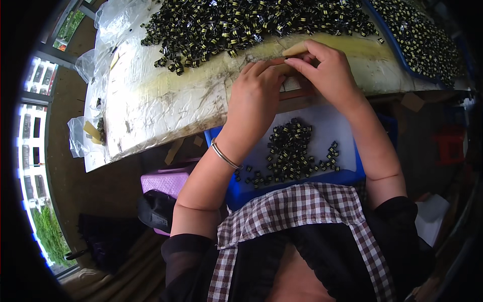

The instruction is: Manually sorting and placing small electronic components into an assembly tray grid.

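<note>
Both hands meet at the near edge of the plastic-covered table [166, 108]. My left hand [255, 93], with a silver bangle at the wrist, has its fingers curled and closed; what they hold is hidden. My right hand [329, 70] is closed in a pinch against the left fingertips, a pale yellow finger cover [296, 49] on one finger. Any small part between the fingertips is too hidden to name. Just below them sits a reddish-brown block with a white ridged face [289, 84]. Beyond lies a large heap of small black-and-yellow parts [241, 25].
Under the table edge, a blue tray [347, 176] lined in white holds more such parts [292, 148]. Another blue-edged tray of parts [427, 40] stands at far right. A pink stool [163, 182] with a black cap [155, 209] is at left, a red stool [450, 147] at right.
</note>
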A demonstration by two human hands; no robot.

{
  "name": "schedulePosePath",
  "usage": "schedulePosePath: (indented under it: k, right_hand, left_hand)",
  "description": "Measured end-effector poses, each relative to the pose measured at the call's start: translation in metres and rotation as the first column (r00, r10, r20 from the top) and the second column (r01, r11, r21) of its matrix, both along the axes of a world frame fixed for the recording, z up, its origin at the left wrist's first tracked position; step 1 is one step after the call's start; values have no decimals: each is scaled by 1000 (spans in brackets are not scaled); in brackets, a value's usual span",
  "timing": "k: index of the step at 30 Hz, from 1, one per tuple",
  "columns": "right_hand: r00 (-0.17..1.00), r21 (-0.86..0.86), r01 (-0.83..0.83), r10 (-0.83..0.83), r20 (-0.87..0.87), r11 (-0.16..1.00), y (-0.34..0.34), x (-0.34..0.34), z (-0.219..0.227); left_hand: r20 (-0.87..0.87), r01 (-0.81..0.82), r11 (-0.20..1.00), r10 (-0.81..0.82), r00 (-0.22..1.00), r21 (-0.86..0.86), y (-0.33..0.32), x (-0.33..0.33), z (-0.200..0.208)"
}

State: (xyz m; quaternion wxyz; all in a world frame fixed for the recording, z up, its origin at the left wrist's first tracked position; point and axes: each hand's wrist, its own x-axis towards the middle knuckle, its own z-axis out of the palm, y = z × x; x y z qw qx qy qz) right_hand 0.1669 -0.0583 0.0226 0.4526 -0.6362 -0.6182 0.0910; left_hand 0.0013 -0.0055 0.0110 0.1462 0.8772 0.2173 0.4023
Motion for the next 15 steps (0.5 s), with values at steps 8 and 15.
schedulePosePath:
  k: [8,15]
  right_hand:
    - [993,-34,-112,113,35,993,-7,3,-5]
    - [970,-146,-229,238,43,962,-2,-6,11]
  left_hand:
    - [9,-39,980,42,999,-193,0,-10,2]
    - [-19,-432,901,433,901,35,45,-27,-1]
